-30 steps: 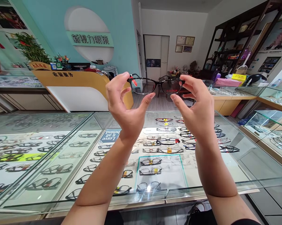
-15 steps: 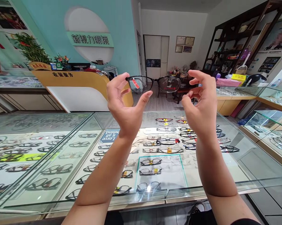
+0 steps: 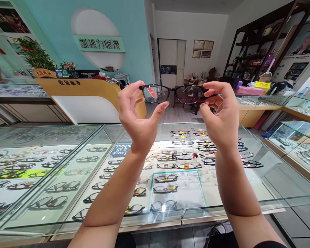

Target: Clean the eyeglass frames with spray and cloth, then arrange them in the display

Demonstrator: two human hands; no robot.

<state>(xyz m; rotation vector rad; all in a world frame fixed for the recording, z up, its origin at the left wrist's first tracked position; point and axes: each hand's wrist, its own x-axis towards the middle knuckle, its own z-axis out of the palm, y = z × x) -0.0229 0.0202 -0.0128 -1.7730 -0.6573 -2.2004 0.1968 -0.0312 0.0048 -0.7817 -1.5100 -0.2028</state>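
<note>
Black-rimmed eyeglasses [image 3: 172, 91] are held up level at about eye height, above the glass display case. A red sticker marks the left lens and small red print the right one. My left hand [image 3: 138, 125] pinches the left end of the frame, its thumb below the left lens. On the other side, my right hand [image 3: 220, 115] is curled with its index fingertip at the right hinge and the other fingers around the temple arm. Part of that arm is hidden by the fingers.
A glass display case [image 3: 182, 215] with several rows of eyeglasses runs below my forearms. Beyond it stands a curved yellow-and-white counter [image 3: 93, 103] at the left. More glass cases [image 3: 296, 134] are at the right, with a dark shelf unit [image 3: 253, 44] behind.
The eyeglasses have shifted slightly to the right and turned a little. My right hand's index finger has come to the right hinge, where a gap showed before.
</note>
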